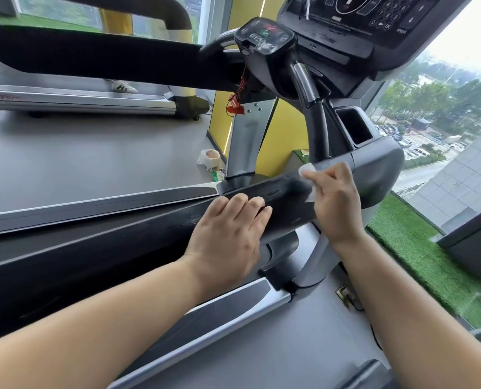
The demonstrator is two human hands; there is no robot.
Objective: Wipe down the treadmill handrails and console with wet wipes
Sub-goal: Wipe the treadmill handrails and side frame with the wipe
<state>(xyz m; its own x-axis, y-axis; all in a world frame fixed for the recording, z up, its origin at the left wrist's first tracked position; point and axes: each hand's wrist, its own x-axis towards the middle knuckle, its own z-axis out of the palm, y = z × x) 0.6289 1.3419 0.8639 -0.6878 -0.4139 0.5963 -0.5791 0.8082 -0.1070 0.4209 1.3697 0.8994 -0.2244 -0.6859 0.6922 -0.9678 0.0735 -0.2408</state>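
A white wipe (306, 169) is being pinched in the curled fingers of the right hand (335, 204) and pressed onto the black handrail (285, 204), whose long axis is running toward the console (374, 23). The left hand (228, 237) is being rested on the rail farther from that end, fingers straight and together. "SPEED" and "OK" are being shown on the console.

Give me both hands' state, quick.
Left hand: open, fingers resting on the black padded treadmill handrail.
Right hand: pinching a white wet wipe against that handrail.
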